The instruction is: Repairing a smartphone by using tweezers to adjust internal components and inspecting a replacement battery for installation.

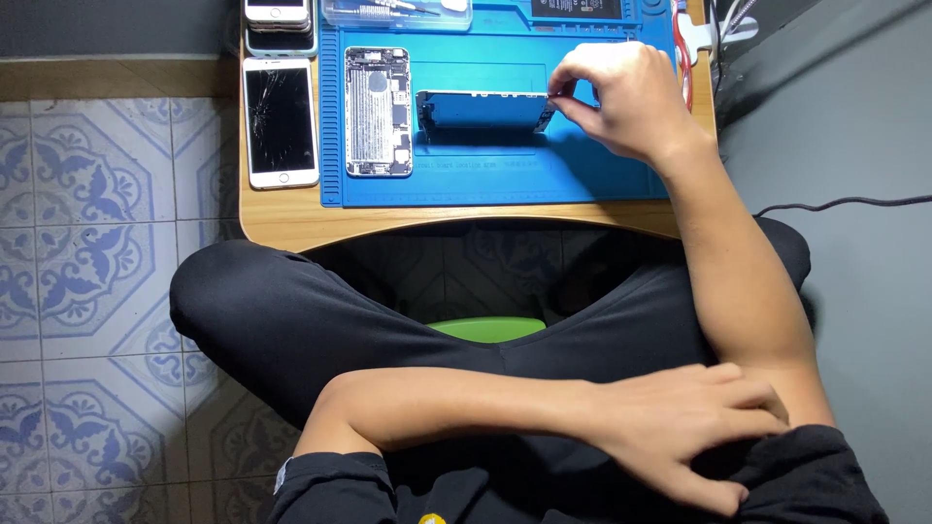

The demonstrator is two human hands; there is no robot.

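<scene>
Blue mat (602, 180), wooden table (291, 218), tiled floor (87, 272)

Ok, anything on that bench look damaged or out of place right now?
Yes: the white phone left of the blue mat has a cracked screen. The right hand holds a phone panel on edge; the left hand rests on the lap.

Right hand (621, 97) pinching upright phone screen (482, 109) on blue mat (505, 175), left hand (680, 432) on right arm.
</scene>
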